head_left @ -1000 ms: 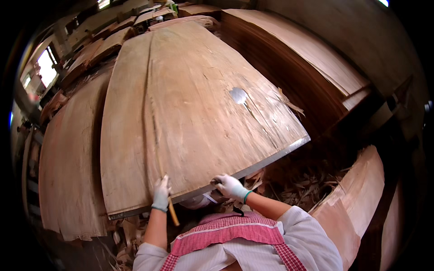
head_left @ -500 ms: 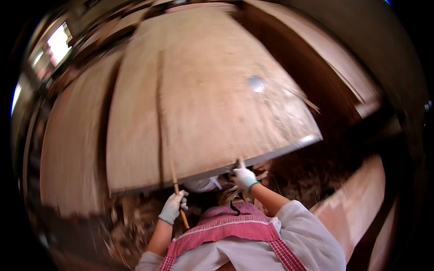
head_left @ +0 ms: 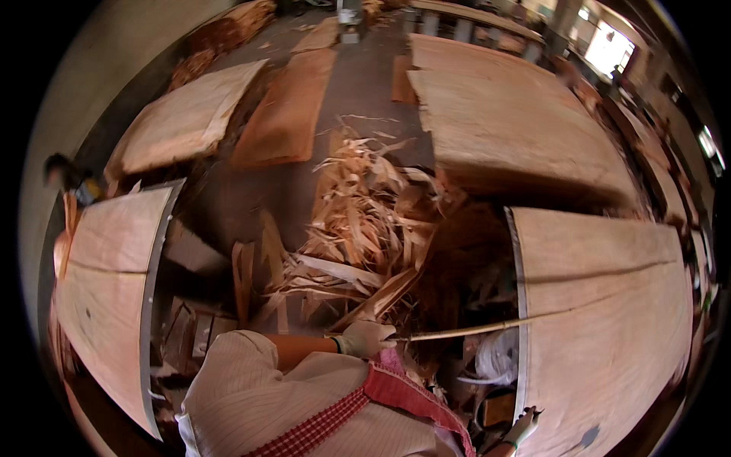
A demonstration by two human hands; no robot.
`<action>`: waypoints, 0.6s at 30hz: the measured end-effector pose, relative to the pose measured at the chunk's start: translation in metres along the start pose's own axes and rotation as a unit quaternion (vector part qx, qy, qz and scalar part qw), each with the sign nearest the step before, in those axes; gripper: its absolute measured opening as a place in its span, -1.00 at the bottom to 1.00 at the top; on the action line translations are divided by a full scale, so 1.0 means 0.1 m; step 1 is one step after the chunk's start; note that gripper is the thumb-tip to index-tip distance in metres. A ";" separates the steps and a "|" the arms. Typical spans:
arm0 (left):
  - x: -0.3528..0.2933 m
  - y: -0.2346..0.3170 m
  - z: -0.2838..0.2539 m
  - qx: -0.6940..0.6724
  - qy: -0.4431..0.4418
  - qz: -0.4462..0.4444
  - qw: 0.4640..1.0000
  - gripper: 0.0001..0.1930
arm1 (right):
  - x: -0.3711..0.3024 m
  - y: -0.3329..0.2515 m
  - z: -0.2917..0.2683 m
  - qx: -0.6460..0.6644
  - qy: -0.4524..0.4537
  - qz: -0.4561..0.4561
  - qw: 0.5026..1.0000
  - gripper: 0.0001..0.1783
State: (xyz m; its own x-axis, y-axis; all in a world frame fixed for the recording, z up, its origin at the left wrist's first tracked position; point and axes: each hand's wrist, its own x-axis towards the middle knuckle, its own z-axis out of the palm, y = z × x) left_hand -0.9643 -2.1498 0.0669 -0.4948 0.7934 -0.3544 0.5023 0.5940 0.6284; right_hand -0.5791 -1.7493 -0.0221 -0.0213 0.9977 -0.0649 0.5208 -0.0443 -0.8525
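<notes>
My left hand, in a white glove, is closed round the near end of a long thin wooden stick. The stick reaches right across the edge of a stack of pale wood veneer sheets, its far part lying over the top sheet. At the lower right, my gloved right hand is by the stack's grey near edge. Its fingers look closed about something small and dark that I cannot make out. A dark streak crosses the top sheet, and a grey spot marks its lower part.
Torn veneer scraps are heaped on the floor ahead. Another veneer stack with a grey edge stands on my left, and a large one lies at the far right. A white plastic bundle sits below the right stack's edge.
My view has swung left, so the stack that was ahead now lies on my right. My left hand keeps the stick, and my right hand stays near the stack's edge.
</notes>
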 end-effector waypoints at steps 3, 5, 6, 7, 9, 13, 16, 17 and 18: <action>-0.25 -0.34 -0.10 -0.030 0.045 -0.008 0.999 -0.70 | -0.06 -0.42 0.68 0.089 -0.117 0.049 0.988 -0.61; -0.32 -0.58 -0.20 -0.032 0.051 0.009 0.998 -0.69 | -0.43 -1.11 1.25 0.122 -0.186 0.010 0.975 -0.60; -0.37 -0.75 -0.24 -0.036 0.047 -0.014 0.998 -0.69 | -0.64 -1.48 1.59 0.030 -0.230 -0.092 0.968 -0.56; -0.40 -0.93 -0.27 -0.042 0.042 -0.036 0.998 -0.68 | -0.86 -1.84 1.93 -0.051 -0.255 -0.200 0.945 -0.48; -0.48 -1.35 -0.56 -0.050 0.069 -0.051 0.995 -0.68 | -1.17 -2.38 2.60 -0.218 -0.240 -0.380 0.866 -0.27; -0.83 -2.34 -1.31 -0.082 0.192 -0.029 0.977 -0.72 | -2.04 -3.30 3.96 -0.193 -0.166 -0.548 0.797 -0.44; -0.97 -3.15 -1.52 -0.175 0.218 -0.021 0.960 -0.75 | -2.61 -3.91 4.73 -0.104 -0.214 -0.521 0.819 -0.60; -1.08 -3.17 -1.88 -0.130 0.227 -0.056 0.964 -0.75 | -2.86 -4.16 4.97 -0.036 -0.254 -0.448 0.857 -0.64; -1.21 -3.26 -2.15 -0.083 0.231 -0.096 0.965 -0.74 | -3.14 -4.42 5.24 0.047 -0.296 -0.360 0.883 -0.65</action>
State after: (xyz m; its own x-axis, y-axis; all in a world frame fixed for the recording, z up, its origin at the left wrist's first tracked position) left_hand -1.2204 -2.4685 0.0533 -0.8499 0.5044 -0.1525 0.2692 0.6644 0.6972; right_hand -1.2504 -2.0704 0.1035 -0.7755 0.5678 0.2759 0.1181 0.5599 -0.8201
